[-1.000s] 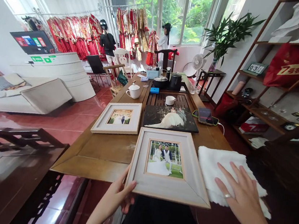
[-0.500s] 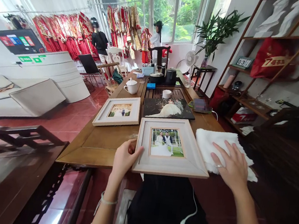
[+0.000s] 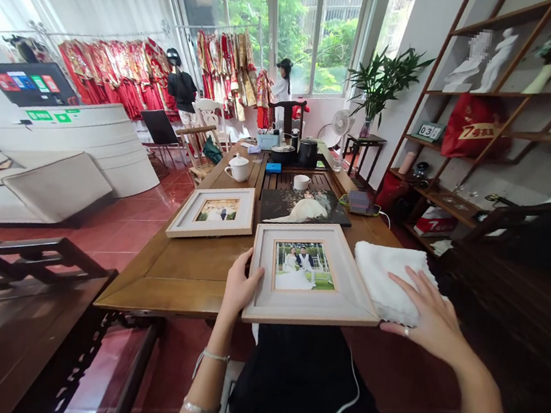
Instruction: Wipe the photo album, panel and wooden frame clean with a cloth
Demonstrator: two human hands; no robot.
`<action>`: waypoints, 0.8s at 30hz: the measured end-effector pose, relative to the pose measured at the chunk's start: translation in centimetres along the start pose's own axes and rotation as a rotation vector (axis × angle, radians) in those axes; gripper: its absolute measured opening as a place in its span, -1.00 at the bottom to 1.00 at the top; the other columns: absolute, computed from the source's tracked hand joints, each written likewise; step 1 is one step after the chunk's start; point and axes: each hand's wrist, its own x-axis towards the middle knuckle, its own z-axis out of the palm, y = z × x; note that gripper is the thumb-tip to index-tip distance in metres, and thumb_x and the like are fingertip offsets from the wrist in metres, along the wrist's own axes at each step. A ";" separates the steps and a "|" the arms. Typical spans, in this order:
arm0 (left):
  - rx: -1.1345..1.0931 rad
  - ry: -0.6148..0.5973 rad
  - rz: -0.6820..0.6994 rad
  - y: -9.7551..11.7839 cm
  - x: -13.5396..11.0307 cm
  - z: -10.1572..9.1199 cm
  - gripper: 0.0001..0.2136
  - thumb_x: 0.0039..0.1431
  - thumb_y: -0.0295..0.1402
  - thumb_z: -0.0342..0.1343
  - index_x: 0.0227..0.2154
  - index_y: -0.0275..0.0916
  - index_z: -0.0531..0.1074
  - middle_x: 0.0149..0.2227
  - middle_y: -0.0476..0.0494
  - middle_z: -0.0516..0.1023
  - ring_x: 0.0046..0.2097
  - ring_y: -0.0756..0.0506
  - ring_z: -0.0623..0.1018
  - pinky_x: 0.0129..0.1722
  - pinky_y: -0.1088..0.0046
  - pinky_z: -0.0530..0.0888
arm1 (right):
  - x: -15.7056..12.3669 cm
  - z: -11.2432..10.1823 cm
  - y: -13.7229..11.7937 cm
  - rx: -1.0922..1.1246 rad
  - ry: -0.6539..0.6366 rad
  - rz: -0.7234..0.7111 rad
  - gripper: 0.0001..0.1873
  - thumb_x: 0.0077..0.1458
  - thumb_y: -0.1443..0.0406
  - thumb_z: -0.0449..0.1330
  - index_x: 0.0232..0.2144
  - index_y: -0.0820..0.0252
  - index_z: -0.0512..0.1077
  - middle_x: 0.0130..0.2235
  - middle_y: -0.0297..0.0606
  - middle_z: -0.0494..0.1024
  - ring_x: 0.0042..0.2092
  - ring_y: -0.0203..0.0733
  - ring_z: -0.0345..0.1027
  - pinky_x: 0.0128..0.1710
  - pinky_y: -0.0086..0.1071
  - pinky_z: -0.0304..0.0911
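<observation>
A pale wooden picture frame [image 3: 358, 304] lies at the table's front edge, holding a photo of a couple. My left hand [image 3: 241, 283] is closed on its left side, with the thumb on top and the other fingers partly hidden. To the right is a folded white cloth [image 3: 381, 280], close against the frame's right side. My right hand [image 3: 434, 323] grips the cloth from the right, fingers across its top and thumb along its near edge. A second pale frame [image 3: 183, 222] sits farther back on the left. Behind the near frame is a dark photo panel [image 3: 275, 208] with a white dress.
On the wooden table [image 3: 165, 287] stand a white lidded cup [image 3: 237, 168], a small white cup [image 3: 301, 182], a blue box [image 3: 273, 167] and a phone [image 3: 363, 204] on a cable. A dark chair [image 3: 16, 309] stands at left. Two people are near the clothes racks.
My right hand has gone from lying spread on the cloth to gripping it, and the cloth is now more compact. The left hand stays on the frame. The view has shifted slightly.
</observation>
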 end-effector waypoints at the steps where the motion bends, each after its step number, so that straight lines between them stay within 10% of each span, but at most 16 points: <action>1: 0.008 0.004 0.005 -0.1 0.0 0.1 -0.50 0.03 -0.38 0.11 0.08 -0.33 0.32 0.15 -0.34 0.37 0.15 -0.26 0.38 0.11 0.18 0.35 | -0.3 -0.2 0.5 0.015 -0.008 -0.018 -0.20 -0.15 -0.09 0.23 0.15 -0.03 0.24 0.29 -0.14 0.12 0.27 0.27 -0.06 0.03 0.18 0.15; 9: 0.033 0.002 0.072 -0.9 0.2 0.0 -0.51 0.04 -0.31 0.12 0.07 -0.27 0.33 0.13 -0.31 0.39 0.14 -0.26 0.39 0.11 0.14 0.34 | -2.5 -0.9 2.4 0.352 0.160 -0.045 -0.50 -0.10 0.35 -0.01 -0.08 0.00 0.44 0.03 -0.26 0.47 0.07 0.00 0.31 0.05 -0.09 0.24; 16: 0.164 0.169 0.248 1.2 -0.4 -0.4 -0.53 0.07 -0.28 0.11 0.07 -0.27 0.31 0.12 -0.36 0.30 0.20 -0.29 0.29 0.17 0.02 0.25 | -0.2 -1.7 -2.8 0.467 0.704 0.575 -0.54 -0.05 0.30 0.10 -0.05 0.27 0.44 -0.22 -0.08 0.57 -0.23 0.05 0.45 -0.25 -0.19 0.34; 20: -0.030 -0.002 0.271 5.2 -2.5 -0.2 -0.58 0.11 -0.21 0.11 0.03 -0.21 0.35 0.09 -0.31 0.36 0.13 -0.24 0.37 0.12 0.10 0.31 | 1.1 -3.3 -8.6 0.481 0.848 0.135 -0.58 0.00 0.46 0.07 -0.08 0.17 0.47 -0.21 -0.13 0.55 -0.16 0.00 0.41 -0.13 -0.13 0.31; 24: -0.580 -0.340 -0.043 8.2 -5.2 0.9 -0.37 0.07 -0.03 0.10 0.17 -0.19 0.20 0.09 -0.32 0.41 0.04 -0.25 0.47 -0.02 0.22 0.44 | 0.7 -4.5 -14.0 0.498 0.635 -0.383 -0.41 0.04 0.56 0.01 0.08 0.05 0.37 -0.07 -0.16 0.53 -0.03 0.01 0.35 -0.09 -0.08 0.29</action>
